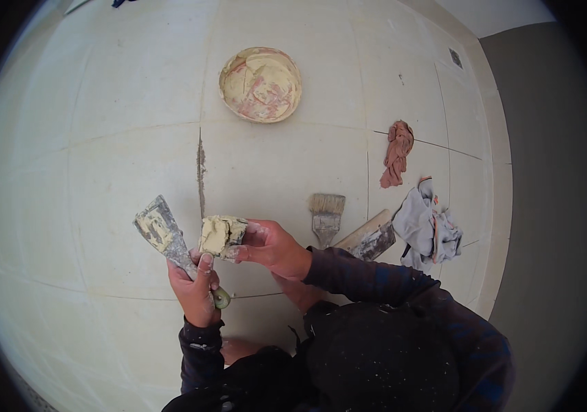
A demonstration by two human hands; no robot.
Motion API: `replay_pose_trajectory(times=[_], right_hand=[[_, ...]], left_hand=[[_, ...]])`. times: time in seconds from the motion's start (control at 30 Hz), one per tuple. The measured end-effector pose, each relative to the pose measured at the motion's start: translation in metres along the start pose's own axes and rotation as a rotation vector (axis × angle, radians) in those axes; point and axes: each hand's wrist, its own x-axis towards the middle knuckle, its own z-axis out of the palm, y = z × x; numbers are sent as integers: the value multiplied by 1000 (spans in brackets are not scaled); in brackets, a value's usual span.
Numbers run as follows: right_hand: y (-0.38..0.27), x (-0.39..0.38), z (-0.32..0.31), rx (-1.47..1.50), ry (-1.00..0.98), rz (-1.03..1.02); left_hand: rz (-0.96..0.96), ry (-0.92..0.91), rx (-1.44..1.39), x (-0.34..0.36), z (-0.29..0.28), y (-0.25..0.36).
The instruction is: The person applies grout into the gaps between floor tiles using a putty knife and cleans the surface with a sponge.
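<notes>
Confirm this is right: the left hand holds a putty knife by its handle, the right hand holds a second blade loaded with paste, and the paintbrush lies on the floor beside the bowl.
One detail is wrong. The head view shows the paintbrush lying far from the bowl, near the right hand. The left hand does grip a putty knife, and the right holds a paste-laden blade.

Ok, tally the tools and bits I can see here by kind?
Putty knives: 2, one in the left hand, one in the right hand
Brushes: 2, bristle brush, wide brush
Rags: 2, reddish rag, grey rag
Bowl: 1
Total: 7
</notes>
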Motion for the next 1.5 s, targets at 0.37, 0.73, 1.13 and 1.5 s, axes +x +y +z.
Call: replay_pose_trajectory(times=[0.37,0.73,1.13,1.5], right_hand=[[-129,-91,-317,-1947,1563,-219],[-46,65,-139,-1643,377,-718],[-13,259,-168,-1879,-127,-666],[97,160,-112,-1692,-570,-371]], left_hand=[[-13,67,-266,56,-75,-64],[-89,206,-362,100,-157,-121],[-160,285,-379,105,-160,-121],[-138,315,-368,94,-154,-122]])
